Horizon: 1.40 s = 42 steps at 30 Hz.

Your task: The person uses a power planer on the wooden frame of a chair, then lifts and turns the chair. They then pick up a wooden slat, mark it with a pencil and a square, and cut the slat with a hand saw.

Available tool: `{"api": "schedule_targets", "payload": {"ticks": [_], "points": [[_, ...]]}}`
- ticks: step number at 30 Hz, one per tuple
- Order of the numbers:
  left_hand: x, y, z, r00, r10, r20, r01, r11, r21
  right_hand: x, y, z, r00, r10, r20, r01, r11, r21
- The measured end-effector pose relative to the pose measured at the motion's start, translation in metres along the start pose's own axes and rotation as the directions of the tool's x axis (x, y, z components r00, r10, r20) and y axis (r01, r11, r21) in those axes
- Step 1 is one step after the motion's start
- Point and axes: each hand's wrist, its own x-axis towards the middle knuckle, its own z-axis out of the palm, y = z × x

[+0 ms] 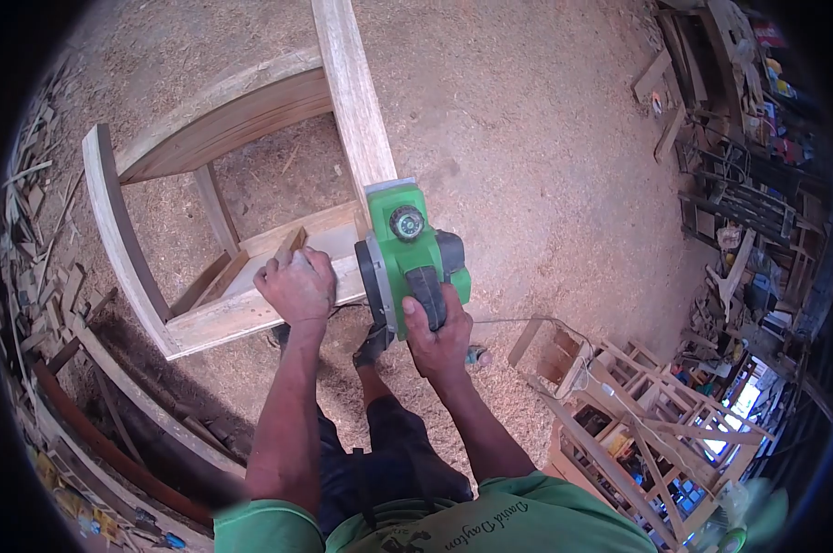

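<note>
Electric planer (400,263) sits under right hand's (439,343) fingers, which wrap its black handle (423,293); wooden frame (352,111) extends ahead and left of them. Left hand (301,288) fingers curl over its near rail (223,315). Weak left hold could let frame shift, planer gouge.

At the near right corner of a wooden frame (354,101), an electric planer (405,263); far left, wood scraps (73,284); lower right, more woodwork (590,442).
</note>
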Motion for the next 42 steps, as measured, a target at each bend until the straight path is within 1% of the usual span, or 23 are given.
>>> {"api": "schedule_targets", "payload": {"ticks": [5,8,14,17,19,20,23,26,29,32,35,37,38,40,42], "points": [[0.004,0.0,-0.001,1.0,0.022,-0.009,-0.022,0.999,-0.025,0.029,-0.011,0.013,1.0,0.006,-0.02,-0.006,1.0,0.01],[0.003,-0.001,0.001,1.0,0.025,-0.008,-0.025,0.999,-0.028,0.043,-0.019,0.016,0.999,-0.024,-0.027,0.025,0.999,0.026],[0.003,-0.002,0.002,0.999,-0.015,0.05,0.017,0.999,-0.038,0.071,-0.041,0.024,0.998,0.063,0.012,-0.064,0.994,0.083],[0.005,-0.001,0.0,0.999,-0.005,0.042,0.007,0.999,-0.045,0.09,-0.053,0.032,1.0,0.022,-0.014,-0.02,0.994,0.109],[0.005,-0.001,-0.001,1.0,0.006,0.024,-0.005,0.999,-0.054,0.104,-0.057,0.038,1.0,-0.004,-0.023,0.005,0.999,0.036],[0.005,-0.002,-0.001,0.999,0.002,0.039,0.0,0.999,-0.052,0.111,-0.058,0.041,1.0,-0.015,-0.025,0.015,1.0,0.0],[0.006,-0.002,-0.004,0.998,-0.003,0.068,0.007,0.998,-0.056,0.135,-0.076,0.044,0.988,0.139,0.072,-0.139,0.99,-0.002],[0.007,-0.002,-0.005,0.998,0.005,0.065,-0.001,0.998,-0.064,0.161,-0.095,0.051,0.982,0.162,0.095,-0.171,0.98,0.104],[0.006,-0.002,-0.006,0.996,0.001,0.087,0.004,0.998,-0.055,0.188,-0.112,0.057,0.995,0.071,0.071,-0.074,0.996,0.042],[0.009,0.0,-0.007,0.993,-0.018,0.12,0.025,0.998,-0.062,0.214,-0.125,0.068,0.998,-0.05,-0.024,0.049,0.998,-0.04],[0.005,-0.002,-0.008,0.991,-0.018,0.129,0.026,0.998,-0.059,0.243,-0.133,0.08,0.992,-0.109,-0.064,0.106,0.993,-0.048],[0.008,-0.001,-0.009,0.992,-0.009,0.124,0.017,0.998,-0.065,0.268,-0.137,0.089,0.99,-0.125,-0.06,0.122,0.992,-0.044],[0.008,-0.002,-0.007,0.995,-0.004,0.097,0.011,0.998,-0.069,0.28,-0.139,0.094,0.99,-0.13,-0.057,0.128,0.991,-0.042],[0.008,-0.003,-0.003,0.999,0.008,0.042,-0.005,0.997,-0.077,0.303,-0.145,0.104,0.998,-0.069,-0.015,0.069,0.996,0.048],[0.009,-0.001,-0.004,1.0,0.002,0.031,0.0,0.997,-0.073,0.327,-0.154,0.11,0.99,-0.143,-0.007,0.143,0.988,0.063]]}}
